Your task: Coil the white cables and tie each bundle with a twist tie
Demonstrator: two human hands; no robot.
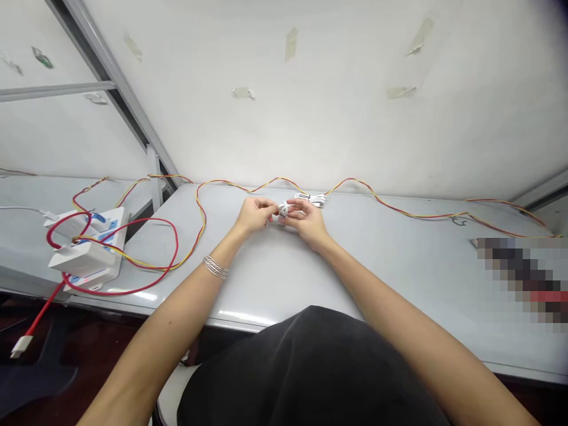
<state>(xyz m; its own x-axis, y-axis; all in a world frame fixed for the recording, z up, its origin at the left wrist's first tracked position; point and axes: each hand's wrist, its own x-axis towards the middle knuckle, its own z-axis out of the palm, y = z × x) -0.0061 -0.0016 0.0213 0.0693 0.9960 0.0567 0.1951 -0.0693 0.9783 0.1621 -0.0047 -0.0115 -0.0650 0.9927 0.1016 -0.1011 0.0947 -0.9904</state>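
Note:
Both hands meet above the grey tabletop (266,266) around a small coiled white cable (284,209). My left hand (255,214), with thumb and fingers pinched, grips the coil's left end. From the right side, my right hand (308,222) holds the same coil between thumb and fingers. A thin dark strand shows at the coil's lower edge, partly hidden by the fingertips. Just behind my right hand lies a second white cable bundle (313,199), with a dark tie around its middle.
At the left, a white power strip (116,242) carries plugged-in white adapters (82,259) and a looped red cable (176,242). A twisted red-yellow wire (375,193) runs along the back by the white wall (328,130). A pixelated object (523,272) lies at right.

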